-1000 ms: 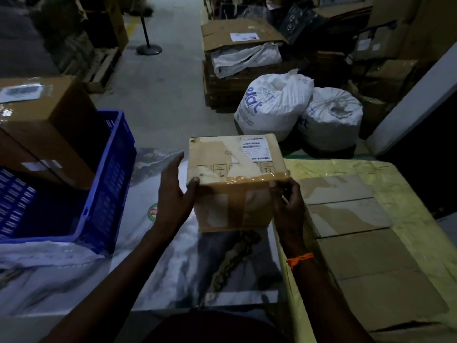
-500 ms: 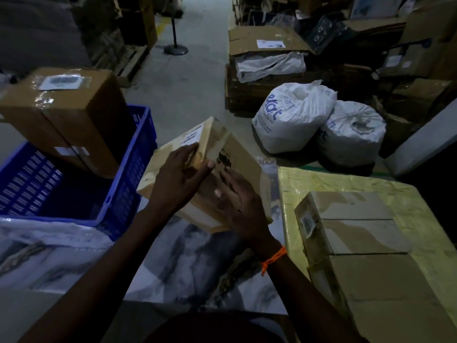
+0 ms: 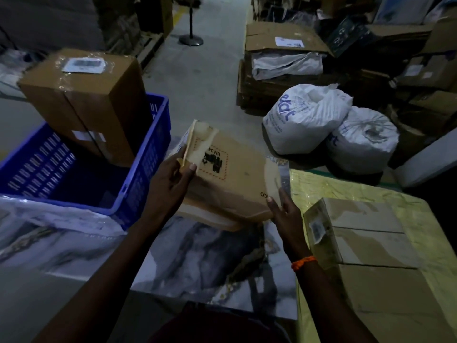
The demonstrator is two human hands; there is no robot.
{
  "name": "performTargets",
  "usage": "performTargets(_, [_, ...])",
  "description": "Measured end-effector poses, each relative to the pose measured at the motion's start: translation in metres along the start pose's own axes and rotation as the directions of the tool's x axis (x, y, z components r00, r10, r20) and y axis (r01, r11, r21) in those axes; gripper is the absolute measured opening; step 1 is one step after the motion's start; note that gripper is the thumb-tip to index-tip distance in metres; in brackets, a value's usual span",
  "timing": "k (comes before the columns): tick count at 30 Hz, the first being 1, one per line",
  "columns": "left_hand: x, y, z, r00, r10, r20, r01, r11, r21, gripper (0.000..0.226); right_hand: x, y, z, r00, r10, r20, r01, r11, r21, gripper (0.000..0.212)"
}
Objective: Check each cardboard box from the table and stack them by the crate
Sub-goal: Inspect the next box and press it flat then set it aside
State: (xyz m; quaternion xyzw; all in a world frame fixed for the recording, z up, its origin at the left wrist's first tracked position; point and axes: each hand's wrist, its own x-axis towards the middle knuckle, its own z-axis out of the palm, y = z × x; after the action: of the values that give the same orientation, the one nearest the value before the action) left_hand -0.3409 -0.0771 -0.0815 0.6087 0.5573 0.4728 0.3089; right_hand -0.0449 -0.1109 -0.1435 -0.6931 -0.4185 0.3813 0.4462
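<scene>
Since half a second ago the flat brown cardboard box (image 3: 230, 179) has turned over in the hands, so now its wide face with a black printed mark inside a red dashed square looks up to me, and the right hand (image 3: 284, 211) has gone from the near face to the near right corner. The box is in the air, tilted with its left end higher, above the far edge of the marble-patterned table top (image 3: 197, 263), just beside the blue plastic crate (image 3: 158, 144) and between it and the yellow-wrapped table (image 3: 346, 189). The left hand (image 3: 170, 179) pinches the left edge of the box, thumb on the upper face and the fingers curled behind it. The right hand holds the corner with the thumb on the top face and the fingers reaching up along the right side; an orange band (image 3: 303, 262) is around this wrist. Inside the crate a tall brown cardboard box (image 3: 84, 95) stands a little tilted, with a white label under clear tape on top. On the yellow-wrapped table several pale cardboard boxes (image 3: 366, 233) lie together, touching each other, near the right hand. On the floor behind, two white sacks (image 3: 304, 122) lean one on the other.
</scene>
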Motion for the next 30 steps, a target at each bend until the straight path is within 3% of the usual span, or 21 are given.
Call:
performTargets(2, [-0.009,-0.011,0.007,0.997,-0.072,0.010,0.072,0.996,-0.055,0.025,0.000,-0.002,-0.002,0.996,-0.060,-0.070,0.055,0.995,-0.081,0.064])
performTargets(5, [-0.025,-0.034,0.016,0.987,-0.149,0.062,0.156,0.980,-0.123,0.050,0.001,0.000,-0.013,0.984,-0.122,-0.130,0.098,0.980,-0.176,0.065])
performTargets(8, [-0.041,-0.046,0.026,0.984,-0.151,0.094,0.163,0.976,-0.143,0.041,0.000,0.003,-0.025,0.980,-0.151,-0.130,0.114,0.960,-0.254,0.067])
performTargets(12, [-0.057,-0.053,0.030,0.979,-0.197,0.054,0.203,0.966,-0.159,0.048,-0.004,0.012,-0.029,0.981,-0.167,-0.101,0.127,0.940,-0.317,0.076])
performTargets(15, [-0.063,-0.061,0.025,0.974,-0.216,0.063,0.224,0.958,-0.179,0.047,-0.005,0.012,-0.023,0.981,-0.171,-0.091,0.138,0.947,-0.289,0.071])
performTargets(24, [-0.031,-0.066,0.015,0.955,-0.232,0.184,0.248,0.966,-0.068,0.080,0.005,0.008,-0.028,0.987,-0.142,-0.073,0.127,0.975,-0.182,0.076])
performTargets(27, [-0.005,-0.057,0.012,0.920,-0.294,0.261,0.312,0.950,-0.031,0.069,0.022,-0.008,-0.031,0.998,-0.053,-0.043,0.047,0.990,-0.131,0.074])
performTargets(30, [0.024,-0.045,0.017,0.867,-0.411,0.283,0.421,0.907,0.026,0.058,0.051,-0.021,-0.030,0.998,0.053,0.032,-0.050,0.996,-0.068,0.056])
